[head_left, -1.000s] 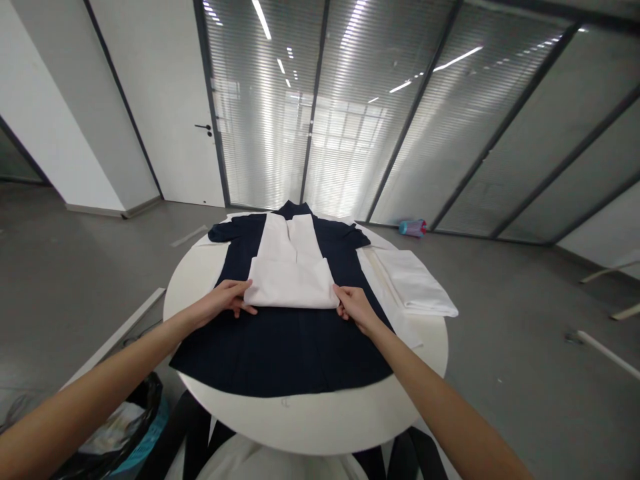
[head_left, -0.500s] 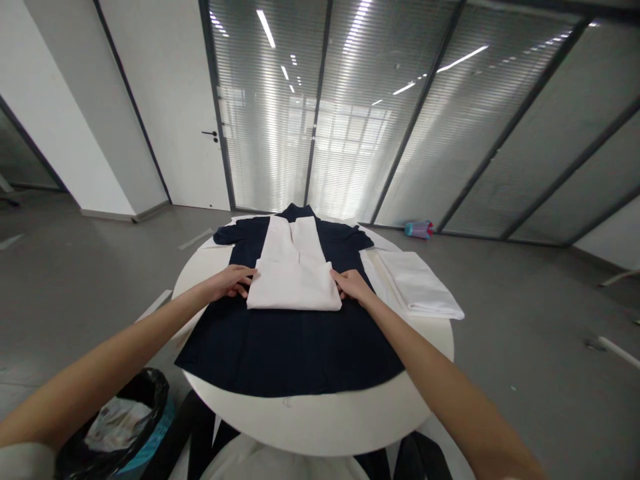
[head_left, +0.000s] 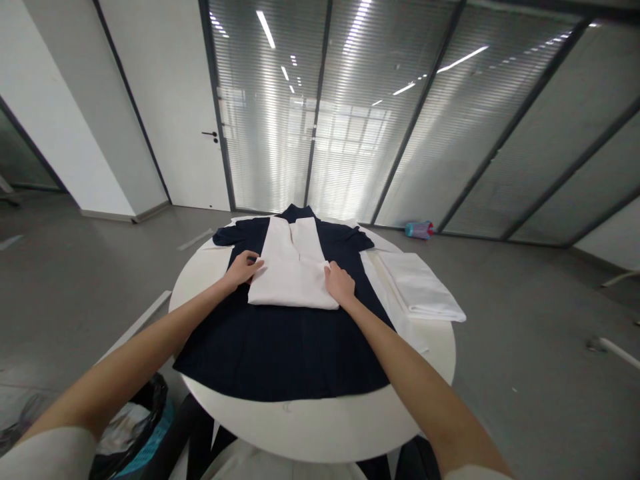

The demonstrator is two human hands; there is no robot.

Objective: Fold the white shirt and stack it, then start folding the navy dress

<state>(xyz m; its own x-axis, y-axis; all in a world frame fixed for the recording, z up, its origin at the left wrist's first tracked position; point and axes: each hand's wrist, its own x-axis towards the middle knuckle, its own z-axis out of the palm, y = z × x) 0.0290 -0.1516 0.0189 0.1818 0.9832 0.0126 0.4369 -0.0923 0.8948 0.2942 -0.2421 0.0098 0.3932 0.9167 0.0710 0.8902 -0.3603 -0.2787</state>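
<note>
A dark navy short-sleeved shirt (head_left: 295, 353) lies spread on the round white table (head_left: 320, 427), its collar at the far side. On top of it rests a folded white cloth (head_left: 295, 283), with two strips reaching toward the collar. My left hand (head_left: 245, 268) is closed on the cloth's upper left corner, fingertips pinching the edge. At the right edge, my right hand (head_left: 340, 281) is closed with fingers curled over the cloth's upper right corner.
A folded white fabric (head_left: 423, 287) lies at the table's right side. A bin with a black bag (head_left: 157, 400) stands on the floor at lower left. A blue and red object (head_left: 419, 230) sits by the glass wall.
Both hands have shifted slightly, the left one farther up and right, the right one a little inward over the cloth. The shirt's lower right hem has pulled in, showing more white fabric beside it.
</note>
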